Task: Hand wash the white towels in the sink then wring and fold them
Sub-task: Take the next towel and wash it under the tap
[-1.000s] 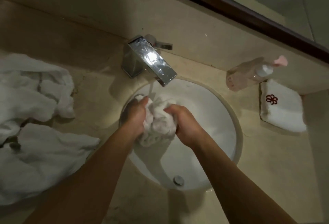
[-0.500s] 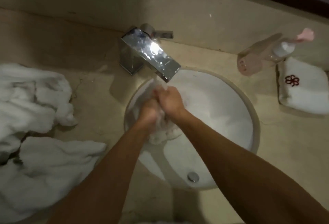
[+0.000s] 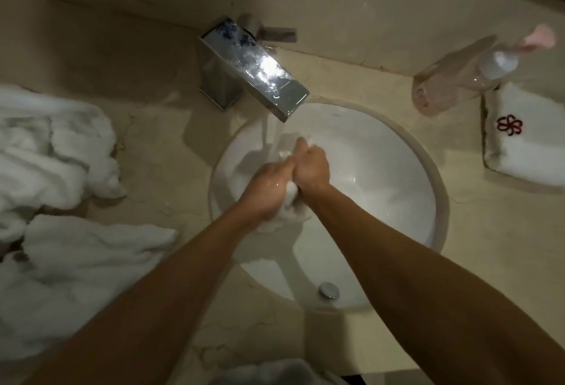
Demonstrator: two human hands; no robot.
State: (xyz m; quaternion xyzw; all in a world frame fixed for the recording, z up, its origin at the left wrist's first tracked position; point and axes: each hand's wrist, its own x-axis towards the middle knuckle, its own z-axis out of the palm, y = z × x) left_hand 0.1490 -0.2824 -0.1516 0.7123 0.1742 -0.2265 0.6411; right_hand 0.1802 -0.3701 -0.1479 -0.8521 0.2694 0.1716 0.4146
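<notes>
Both fists clenched on wet towel [image 3: 291, 198], left hand [image 3: 266, 189], right hand [image 3: 311, 167], bunched between them over sink [image 3: 397, 170]

Your two bare forearms reach forward from the lower edge and converge at the centre. Your left hand [image 3: 269, 190] lies knuckles up, wet, fingers curled round a towel [image 3: 290, 201]. Your right hand [image 3: 310, 166] sits just ahead of it, touching it, fingers likewise curled round the cloth. Both wrists are bent slightly inward.
</notes>
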